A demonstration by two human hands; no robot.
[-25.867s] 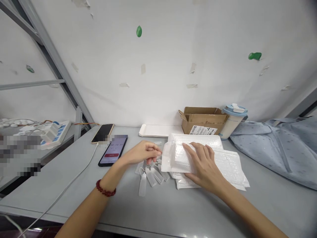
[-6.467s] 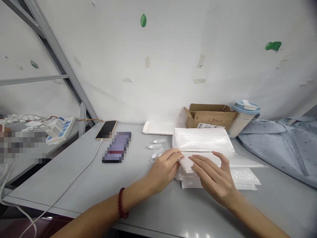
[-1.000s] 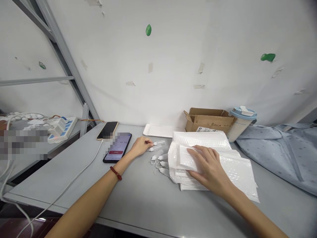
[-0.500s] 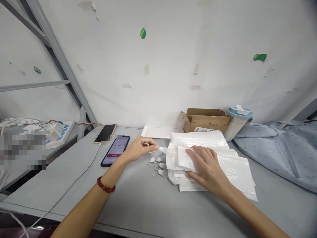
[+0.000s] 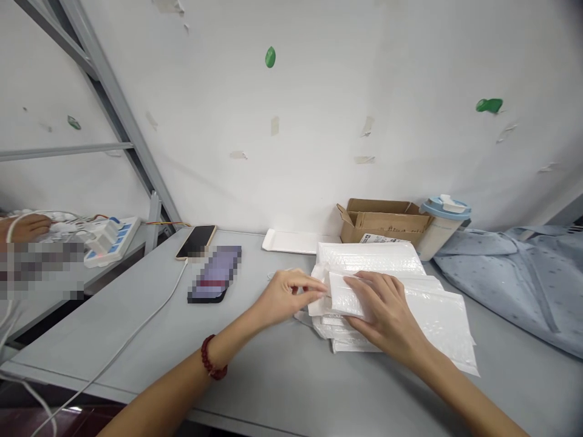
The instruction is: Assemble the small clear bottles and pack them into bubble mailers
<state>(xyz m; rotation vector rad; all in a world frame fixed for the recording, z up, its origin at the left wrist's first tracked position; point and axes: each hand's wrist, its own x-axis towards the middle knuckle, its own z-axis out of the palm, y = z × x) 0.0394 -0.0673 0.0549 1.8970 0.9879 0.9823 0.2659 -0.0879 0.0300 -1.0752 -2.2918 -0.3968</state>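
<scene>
My right hand (image 5: 387, 309) grips a white bubble mailer (image 5: 344, 292), thumb underneath and fingers on top, above a stack of similar bubble mailers (image 5: 437, 312). At its left end, beside the flap (image 5: 319, 306), my left hand (image 5: 289, 296) is closed in a pinch. Whatever sits between those fingertips is too small to make out. White pointed pieces by the stack are mostly covered by my left hand, with only a whitish bit (image 5: 304, 317) showing below it.
Behind stand an open cardboard box (image 5: 387, 224), a blue-lidded cup (image 5: 439, 227) and a flat white packet (image 5: 291, 241). Two phones, one black-screened (image 5: 195, 241) and one blurred (image 5: 215, 276), lie left. Blue cloth (image 5: 514, 279) is right; another person's hand (image 5: 30, 227) is far left.
My left hand has moved right, from a white pointed tip outside the mailer to the mailer's left end. My right hand keeps its grip. Another person's hand has appeared at far left.
</scene>
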